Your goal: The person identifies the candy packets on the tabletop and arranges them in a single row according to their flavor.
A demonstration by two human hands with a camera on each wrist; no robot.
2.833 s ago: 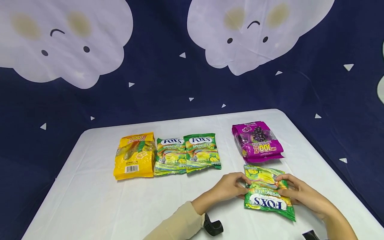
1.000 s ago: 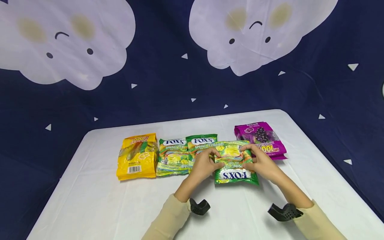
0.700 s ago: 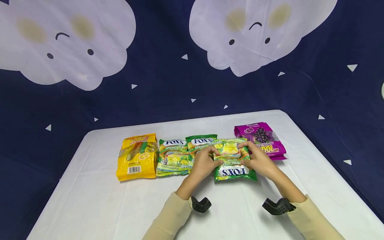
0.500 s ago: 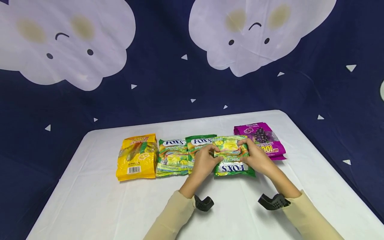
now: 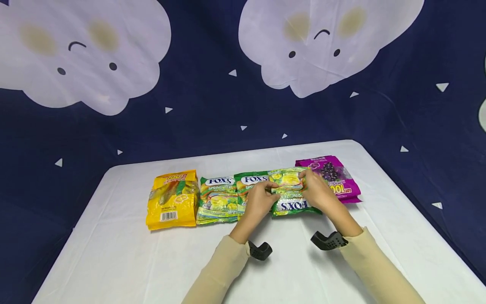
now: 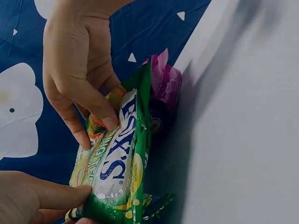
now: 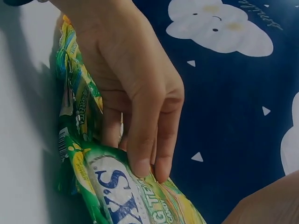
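Note:
My left hand (image 5: pixel 259 202) pinches the left edge of a green FOX'S Spring Tea candy bag (image 5: pixel 290 195). The right edge of that bag is held by my right hand (image 5: pixel 318 192). Its lettering reads upside down in the head view. Directly to its left lies a second green candy bag (image 5: pixel 248 179), partly hidden behind my left hand, with a third green candy bag (image 5: pixel 218 200) beside it. In the left wrist view the held bag (image 6: pixel 114 158) is tilted, fingers at both sides. The right wrist view shows the held bag (image 7: pixel 121 191) close to the other green bags.
A yellow candy bag (image 5: pixel 172 200) ends the row at the left. Behind my right hand, a purple candy bag (image 5: pixel 334 179) is partly covered from view. Everything lies on a white-covered table (image 5: pixel 152 261); a dark blue cloth (image 5: pixel 205 126) with clouds hangs behind.
Both hands have carried the held candy bag from the table's right front leftward and away, up beside the other green bags. In the last half second it moved slightly farther back.

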